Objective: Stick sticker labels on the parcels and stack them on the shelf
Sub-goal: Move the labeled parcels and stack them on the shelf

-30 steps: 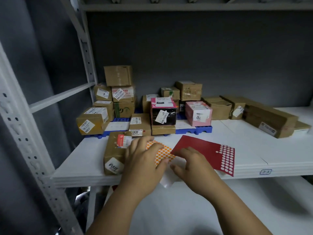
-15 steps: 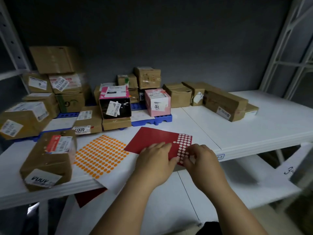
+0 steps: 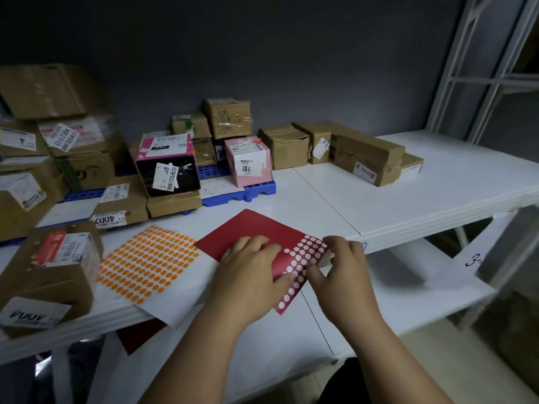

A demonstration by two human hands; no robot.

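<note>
I press my left hand (image 3: 250,266) flat on the red sticker sheet (image 3: 256,228) at the shelf (image 3: 408,193) edge; my right hand (image 3: 339,263) pinches its flimsy, curling corner. Light, floppy: lift dots by their rims.

Two sticker sheets (image 3: 148,262) lie side by side on the shelf (image 3: 408,193) front edge (parcels (image 3: 248,160) stand behind them).

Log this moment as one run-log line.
left hand presses red sticker sheet | right hand picks at its edge | orange sticker sheet untouched
</note>
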